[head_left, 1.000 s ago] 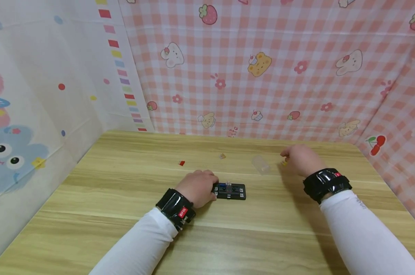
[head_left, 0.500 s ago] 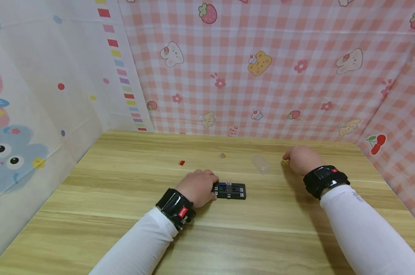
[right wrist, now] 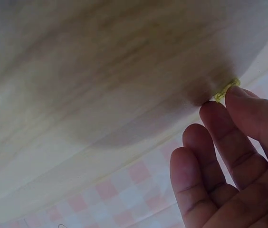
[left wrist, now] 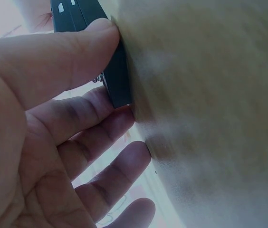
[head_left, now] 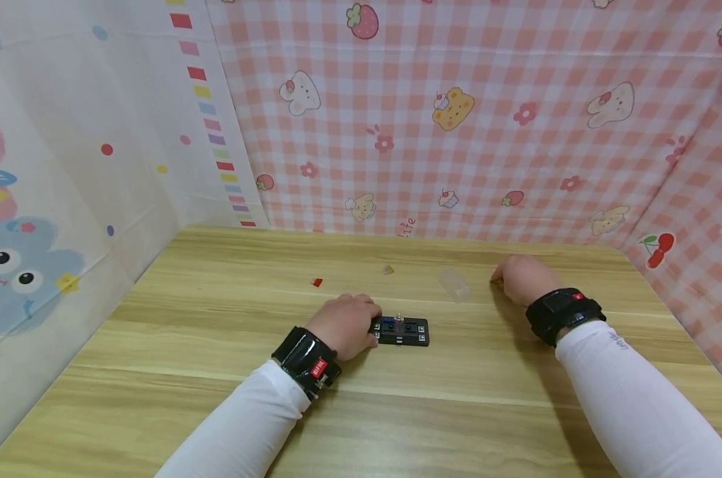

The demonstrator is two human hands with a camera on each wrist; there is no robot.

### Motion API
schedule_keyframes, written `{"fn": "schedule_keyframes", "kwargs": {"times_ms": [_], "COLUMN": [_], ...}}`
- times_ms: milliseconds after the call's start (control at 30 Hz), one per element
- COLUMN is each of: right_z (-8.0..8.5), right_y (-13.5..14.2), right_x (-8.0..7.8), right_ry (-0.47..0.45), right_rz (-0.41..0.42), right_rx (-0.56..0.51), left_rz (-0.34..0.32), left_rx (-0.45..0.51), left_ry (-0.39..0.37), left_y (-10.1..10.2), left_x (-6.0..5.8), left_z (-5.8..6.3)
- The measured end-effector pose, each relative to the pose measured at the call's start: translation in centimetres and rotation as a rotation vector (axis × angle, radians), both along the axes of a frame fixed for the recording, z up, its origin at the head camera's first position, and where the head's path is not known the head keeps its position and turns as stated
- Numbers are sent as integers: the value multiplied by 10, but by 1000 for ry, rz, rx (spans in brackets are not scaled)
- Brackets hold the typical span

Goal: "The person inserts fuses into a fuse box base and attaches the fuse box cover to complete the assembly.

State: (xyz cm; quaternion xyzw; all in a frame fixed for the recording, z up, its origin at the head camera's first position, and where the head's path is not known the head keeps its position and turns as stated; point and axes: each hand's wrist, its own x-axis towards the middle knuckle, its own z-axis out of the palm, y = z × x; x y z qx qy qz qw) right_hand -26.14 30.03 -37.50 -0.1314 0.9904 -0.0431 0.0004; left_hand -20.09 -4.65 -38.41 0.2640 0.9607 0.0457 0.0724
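My left hand (head_left: 344, 326) grips the left end of a small black rectangular base (head_left: 413, 332), thumb on the near side and fingertips on the far side. Square metal tabs mark its corners, and a blue part and a small clear piece show near its middle. In the left wrist view the thumb presses along the edge of the black base (left wrist: 119, 80), which lies on the wood. Farther right, my right hand (head_left: 527, 280) pinches a small yellow piece at the tabletop. The right wrist view shows this crinkled yellow piece (right wrist: 227, 90) between thumb and index fingertip.
A small red-and-white piece (head_left: 317, 282) and a tiny tan piece (head_left: 387, 270) lie beyond the left hand. A clear plastic rectangle (head_left: 454, 286) rests left of the right hand. Patterned cloth (head_left: 408, 166) hangs behind the wooden table (head_left: 396, 411).
The right hand has come down onto the yellow piece, and its fingers have closed around it. The left hand and the black base have stayed put.
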Motion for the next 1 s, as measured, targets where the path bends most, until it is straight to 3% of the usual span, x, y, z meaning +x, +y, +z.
{"fn": "schedule_keyframes", "kwargs": {"times_ms": [1000], "right_z": [-6], "right_y": [2], "right_x": [-5], "right_ry": [-4], "right_rz": [15], "right_rx": [39], "left_rz": [2], "left_rx": [-14], "left_ry": [-6], "left_y": [1], "left_x": [0], "left_z": [2]}}
